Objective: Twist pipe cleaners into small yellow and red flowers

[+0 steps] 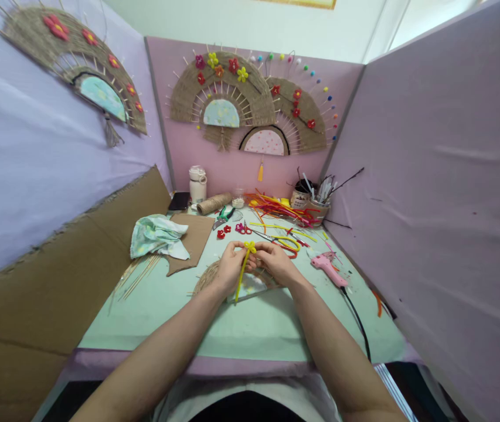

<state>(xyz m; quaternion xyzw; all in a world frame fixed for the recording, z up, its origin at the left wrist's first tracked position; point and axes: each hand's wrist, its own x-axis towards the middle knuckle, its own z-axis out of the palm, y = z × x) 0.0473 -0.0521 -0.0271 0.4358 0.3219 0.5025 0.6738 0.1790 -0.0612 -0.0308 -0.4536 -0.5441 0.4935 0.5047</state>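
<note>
Yellow pipe cleaner (244, 266): top end bent into small loops, long stem hanging down and slightly left, held mid-air just above the counter (250, 328). My left hand (231, 266) is pinched closed on it from the left at the loops, my right hand (276, 262) is pinched closed on it from the right, and the fingertips nearly meet. Directly under both hands is a jute fan (206, 278) lying flat with a pale centre panel. Just right of my right hand is a pink glue gun (326, 268), its black cord running toward me. Behind the hands are scissors (276, 239) and small red flowers (223, 231). Further back is a pile of pipe cleaners (280, 209). To the left, a crumpled cloth (157, 236) lies on a cardboard piece (192, 240), with bamboo skewers (138, 275) near it.
</note>
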